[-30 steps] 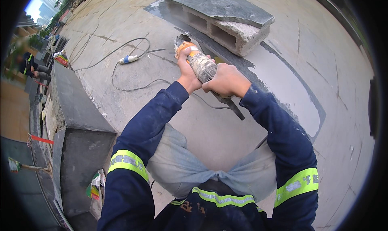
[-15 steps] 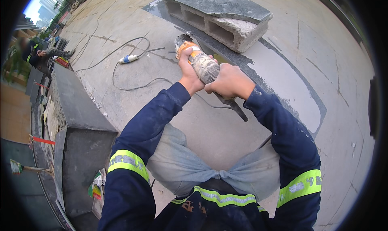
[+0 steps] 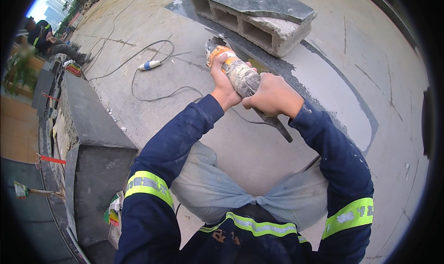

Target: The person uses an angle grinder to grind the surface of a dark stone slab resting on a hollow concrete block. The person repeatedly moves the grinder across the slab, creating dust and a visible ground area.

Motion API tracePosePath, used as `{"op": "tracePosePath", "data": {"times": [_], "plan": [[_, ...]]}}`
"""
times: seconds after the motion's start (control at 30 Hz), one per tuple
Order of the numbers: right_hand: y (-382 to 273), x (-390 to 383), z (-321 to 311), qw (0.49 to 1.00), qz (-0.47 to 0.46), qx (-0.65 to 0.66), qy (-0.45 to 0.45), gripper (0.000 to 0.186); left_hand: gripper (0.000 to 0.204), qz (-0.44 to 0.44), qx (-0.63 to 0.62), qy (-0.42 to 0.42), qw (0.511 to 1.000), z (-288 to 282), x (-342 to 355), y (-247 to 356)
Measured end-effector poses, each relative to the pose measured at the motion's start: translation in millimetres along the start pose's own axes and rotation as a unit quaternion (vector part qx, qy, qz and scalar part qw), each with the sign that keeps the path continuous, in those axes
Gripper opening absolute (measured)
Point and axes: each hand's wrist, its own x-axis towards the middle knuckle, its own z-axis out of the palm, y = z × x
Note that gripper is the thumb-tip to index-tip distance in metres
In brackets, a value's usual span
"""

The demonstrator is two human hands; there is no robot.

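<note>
Orientation: clock directions are read from the middle of the view.
Angle grinder [image 3: 240, 76]: off the centre toward 12 o'clock, a dusty, pale-bodied tool with an orange collar; it lies aslant, head toward 11 o'clock and tail toward 5 o'clock.
Left hand [image 3: 224, 84]: grip curled around the forward body, thumb over the near side by the collar, most fingers hidden behind the tool.
Right hand [image 3: 275, 95]: grip wrapped over the rear body from its 3 o'clock side, knuckles uppermost, thumb toward 8 o'clock.
Stone slab [image 3: 300, 82]: flat on the concrete floor [image 3: 252, 164], stretching from 12 toward 3 o'clock, dark with a ragged pale patch [image 3: 330, 90]; whether the grinder's head touches it cannot be told.
Hollow block [image 3: 287, 36]: resting on the slab between 12 and 1 o'clock, its cavities facing the worker.
Upper plate [image 3: 252, 4]: a grey stone piece atop the block.
Connector [image 3: 149, 65]: white and blue, between 10 and 11 o'clock, on a looping cable [image 3: 159, 99].
Grey panels [image 3: 95, 109]: standing at 9 o'clock.
Printed bag [image 3: 112, 213]: between 7 and 8 o'clock.
Co-worker [image 3: 46, 43]: seated at 10 o'clock, in dark clothing.
</note>
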Motion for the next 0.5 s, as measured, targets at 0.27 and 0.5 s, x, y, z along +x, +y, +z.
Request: {"op": "tracePosePath", "data": {"times": [0.27, 0.5], "plan": [[-1.9, -12.5, -4.3, 1.000, 0.006, 0.003, -0.001, 0.060, 0.053, -0.020, -0.016, 0.001, 1.000, 5.4, -6.6, -5.5], [-0.3, -12.5, -0.9, 1.000, 0.001, 0.021, 0.010, 0.059, 0.051, 0.000, 0.010, 0.007, 1.000, 5.2, -8.5, -7.6]]}}
